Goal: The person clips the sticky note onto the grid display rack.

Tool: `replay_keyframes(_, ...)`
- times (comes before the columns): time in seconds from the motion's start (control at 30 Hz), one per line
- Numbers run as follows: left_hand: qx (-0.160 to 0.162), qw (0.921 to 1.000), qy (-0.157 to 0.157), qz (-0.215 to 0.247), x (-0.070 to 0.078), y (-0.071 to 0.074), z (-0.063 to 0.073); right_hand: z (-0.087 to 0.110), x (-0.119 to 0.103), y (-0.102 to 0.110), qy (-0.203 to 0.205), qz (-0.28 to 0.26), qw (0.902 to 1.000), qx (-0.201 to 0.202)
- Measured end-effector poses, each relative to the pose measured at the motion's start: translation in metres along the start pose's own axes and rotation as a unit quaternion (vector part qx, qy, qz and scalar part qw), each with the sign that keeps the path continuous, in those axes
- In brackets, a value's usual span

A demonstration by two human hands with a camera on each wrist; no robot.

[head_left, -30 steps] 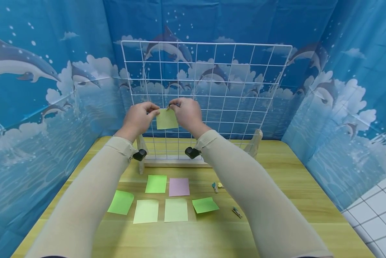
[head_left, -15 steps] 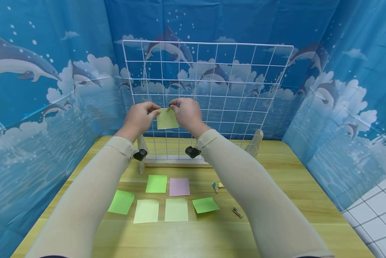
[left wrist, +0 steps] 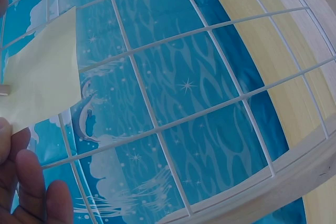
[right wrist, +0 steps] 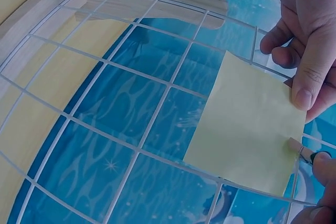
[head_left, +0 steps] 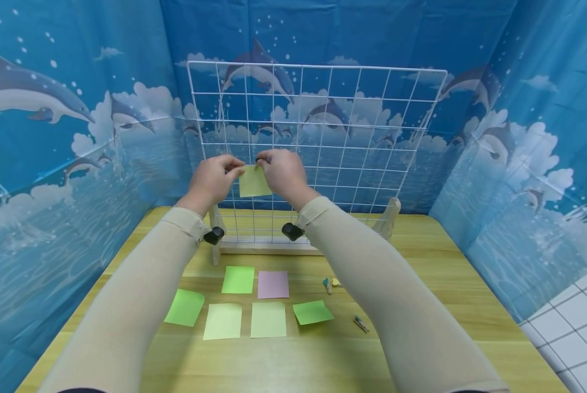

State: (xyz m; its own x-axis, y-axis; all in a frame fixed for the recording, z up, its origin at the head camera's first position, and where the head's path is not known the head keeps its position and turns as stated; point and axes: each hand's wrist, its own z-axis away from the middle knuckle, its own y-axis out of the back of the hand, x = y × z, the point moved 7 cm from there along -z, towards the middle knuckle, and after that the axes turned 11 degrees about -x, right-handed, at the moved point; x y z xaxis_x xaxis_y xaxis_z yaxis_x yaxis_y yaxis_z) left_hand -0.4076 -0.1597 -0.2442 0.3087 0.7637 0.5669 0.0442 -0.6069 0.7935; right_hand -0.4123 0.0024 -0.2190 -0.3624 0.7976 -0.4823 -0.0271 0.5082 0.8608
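Note:
My left hand (head_left: 211,181) pinches the upper left corner of a pale yellow sticky note (head_left: 253,183) between thumb and fingers. The note hangs flat against the white wire grid (head_left: 315,66). At its top edge my right hand (head_left: 286,172) pinches a small clothespin (right wrist: 305,153) by its dark end. In the right wrist view the clothespin's wooden tip lies over the note's face, beside a grid wire. Only that tip shows at the left edge of the left wrist view.
On the wooden table lie green notes (head_left: 238,280), a purple note (head_left: 273,285) and pale yellow notes (head_left: 268,320). Small clothespins (head_left: 360,323) lie near the right forearm. Wooden feet (head_left: 388,218) hold the grid upright. Blue dolphin curtains (head_left: 529,142) enclose the table.

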Motion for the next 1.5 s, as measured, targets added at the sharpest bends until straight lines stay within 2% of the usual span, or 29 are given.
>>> replay_keyframes(0.5,0.003,1.0,-0.004,-0.002,0.0026,0.0006,0.0021,0.0016,0.001,-0.0028,0.016,0.026,0.9994,-0.013)
replay_keyframes(0.77,0.001,1.0,-0.004,-0.001,0.0028,0.0004,0.0025,0.001,0.0018,-0.0075,0.016,0.046,0.9983,-0.033)
replay_keyframes(1.3,0.001,0.9999,-0.011,-0.005,0.0009,-0.0015,0.0014,-0.0004,0.0059,-0.0101,0.002,0.02,0.9986,-0.048)
replay_keyframes(1.5,-0.001,0.9999,-0.012,-0.006,0.0005,-0.0014,0.0019,0.0011,0.0063,-0.0101,0.009,0.004,0.9986,-0.053)
